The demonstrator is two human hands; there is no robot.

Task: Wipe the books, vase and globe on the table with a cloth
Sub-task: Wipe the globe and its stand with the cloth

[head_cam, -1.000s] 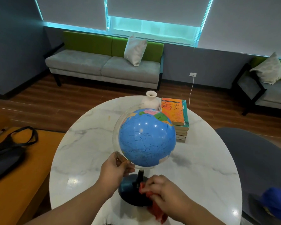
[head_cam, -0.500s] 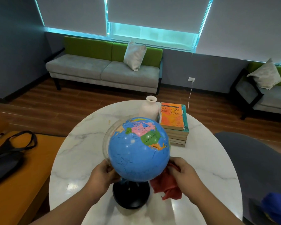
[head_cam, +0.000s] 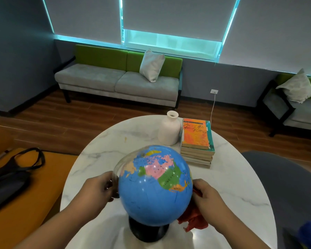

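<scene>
A blue globe (head_cam: 154, 187) on a black base (head_cam: 147, 232) stands near the front of the round white marble table (head_cam: 101, 159). My left hand (head_cam: 97, 189) grips the globe's clear arc on its left side. My right hand (head_cam: 206, 196) presses a red cloth (head_cam: 192, 220) against the globe's right side; the cloth hangs down below the hand. Farther back, a white vase (head_cam: 169, 130) stands upright beside a stack of books (head_cam: 197, 142) with an orange cover on top.
An orange bench with a black bag (head_cam: 9, 177) lies to the left of the table. A dark grey chair (head_cam: 284, 191) sits at the right. Sofas with cushions line the far wall, across a wooden floor.
My right hand has risen with the cloth from the globe's base to its right side. The globe has turned and tilted, showing more land on top.
</scene>
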